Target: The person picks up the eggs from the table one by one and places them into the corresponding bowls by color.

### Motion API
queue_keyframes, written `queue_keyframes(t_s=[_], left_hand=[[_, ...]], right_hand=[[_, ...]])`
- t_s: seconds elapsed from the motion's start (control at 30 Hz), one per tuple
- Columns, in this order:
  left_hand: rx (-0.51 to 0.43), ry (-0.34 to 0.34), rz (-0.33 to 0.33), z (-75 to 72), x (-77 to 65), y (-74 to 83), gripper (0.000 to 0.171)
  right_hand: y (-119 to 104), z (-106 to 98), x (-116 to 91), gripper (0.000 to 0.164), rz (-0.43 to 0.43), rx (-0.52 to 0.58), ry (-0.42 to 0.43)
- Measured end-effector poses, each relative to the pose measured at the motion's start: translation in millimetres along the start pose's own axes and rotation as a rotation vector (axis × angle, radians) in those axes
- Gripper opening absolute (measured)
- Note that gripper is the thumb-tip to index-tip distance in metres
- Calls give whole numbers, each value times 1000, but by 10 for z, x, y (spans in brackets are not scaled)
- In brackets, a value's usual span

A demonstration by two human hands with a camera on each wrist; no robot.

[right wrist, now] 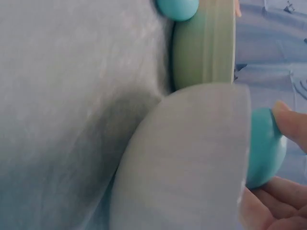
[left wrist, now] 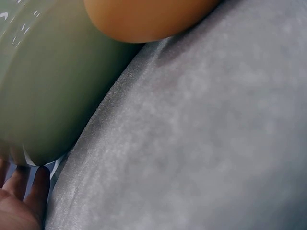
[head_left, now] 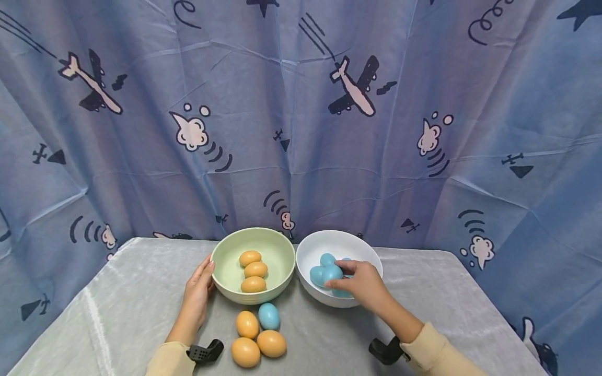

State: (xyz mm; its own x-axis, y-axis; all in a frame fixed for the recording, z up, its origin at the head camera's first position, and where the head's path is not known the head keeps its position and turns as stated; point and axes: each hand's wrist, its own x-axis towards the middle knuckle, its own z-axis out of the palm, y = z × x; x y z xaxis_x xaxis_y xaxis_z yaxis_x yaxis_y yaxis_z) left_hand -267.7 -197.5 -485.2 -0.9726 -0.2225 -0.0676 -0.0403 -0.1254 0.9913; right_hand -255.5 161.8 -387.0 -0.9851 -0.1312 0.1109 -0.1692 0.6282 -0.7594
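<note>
My right hand (head_left: 359, 284) pinches a blue egg (right wrist: 266, 148) between thumb and fingers at the mouth of the white bowl (head_left: 312, 245). Several other blue eggs (head_left: 327, 260) lie inside that bowl, partly hidden by the hand. My left hand (head_left: 197, 292) rests against the left side of the light green bowl (head_left: 226, 256), fingers extended along its outer wall, as the left wrist view also shows. Inside the green bowl, 3 orange eggs (head_left: 256, 269) lie in a row.
On the grey cloth (head_left: 117, 313) in front of the green bowl, one blue egg (head_left: 269, 316) sits beside 3 orange eggs (head_left: 245, 352). The two bowls stand side by side. A blue curtain (head_left: 291, 156) printed with planes hangs behind the table.
</note>
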Motion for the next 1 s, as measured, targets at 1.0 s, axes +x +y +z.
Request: queue_keyframes(t_s=[1.0], left_hand=[[-21,-4,5,4,-5,6,65]], right_hand=[[161,92,162,55,-59,-133,-147]])
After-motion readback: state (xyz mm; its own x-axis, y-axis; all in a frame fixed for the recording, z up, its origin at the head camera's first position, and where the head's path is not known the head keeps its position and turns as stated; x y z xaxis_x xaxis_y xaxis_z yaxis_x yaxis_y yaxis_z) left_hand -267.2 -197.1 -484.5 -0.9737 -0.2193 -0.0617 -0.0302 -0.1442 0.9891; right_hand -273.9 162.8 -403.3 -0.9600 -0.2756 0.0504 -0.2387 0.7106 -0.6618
